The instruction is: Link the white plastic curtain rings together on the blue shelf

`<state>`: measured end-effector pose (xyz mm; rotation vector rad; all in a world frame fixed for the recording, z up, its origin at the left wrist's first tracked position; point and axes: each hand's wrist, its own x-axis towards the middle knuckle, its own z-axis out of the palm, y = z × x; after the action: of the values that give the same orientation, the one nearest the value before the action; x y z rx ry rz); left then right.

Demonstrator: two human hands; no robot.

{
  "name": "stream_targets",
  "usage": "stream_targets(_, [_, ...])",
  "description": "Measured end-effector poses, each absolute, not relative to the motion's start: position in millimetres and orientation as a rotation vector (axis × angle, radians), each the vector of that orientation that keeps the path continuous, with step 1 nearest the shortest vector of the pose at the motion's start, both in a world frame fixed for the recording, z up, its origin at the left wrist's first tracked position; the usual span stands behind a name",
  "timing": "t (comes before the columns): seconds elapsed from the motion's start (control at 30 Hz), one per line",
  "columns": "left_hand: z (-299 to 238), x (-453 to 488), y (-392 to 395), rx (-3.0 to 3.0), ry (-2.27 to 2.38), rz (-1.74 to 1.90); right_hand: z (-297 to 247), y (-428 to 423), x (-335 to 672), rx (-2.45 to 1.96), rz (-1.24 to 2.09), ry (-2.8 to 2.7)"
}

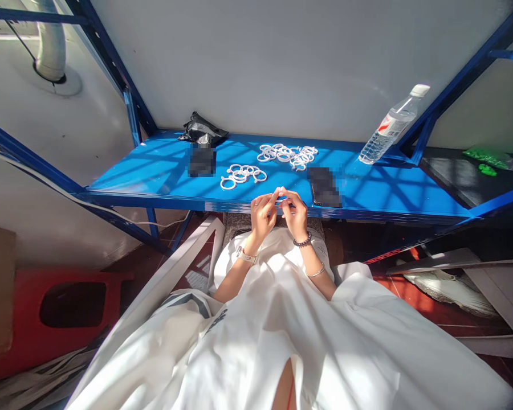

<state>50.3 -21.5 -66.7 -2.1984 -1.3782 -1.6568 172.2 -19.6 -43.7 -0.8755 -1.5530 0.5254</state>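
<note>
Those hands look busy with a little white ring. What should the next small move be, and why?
Perhaps steady the white ring with the left hand and gently adjust it with the right hand: fingertips of both meet there, while the other rings lie untouched on the blue table.

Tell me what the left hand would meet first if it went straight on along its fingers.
The left hand would probably meet the white ring at its fingertips first, then the right hand; exact depth between them is unclear.

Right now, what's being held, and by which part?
A white ring, apparently by its far edge, between the fingers of the left hand and right hand.
</note>
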Motion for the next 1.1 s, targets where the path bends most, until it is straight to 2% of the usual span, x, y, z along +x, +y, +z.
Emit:
stream_targets(0.77, [-64.0,48.8,-24.6,-2.250,-1.356,-1.672,-44.9,-21.1,169.1,-0.905,0.571,-1.500])
stream_targets(1.0, [-7.6,22.2,-72.2,-2.124,-1.456,-2.061,-44.6,-22.3,168.6,-0.918,0.564,-1.493])
stream_targets(1.1, [15.6,-8.5,-104.1,-2.615,-1.335,-2.037,-45.1,-22.4,168.1,-0.891,0.572,-1.474])
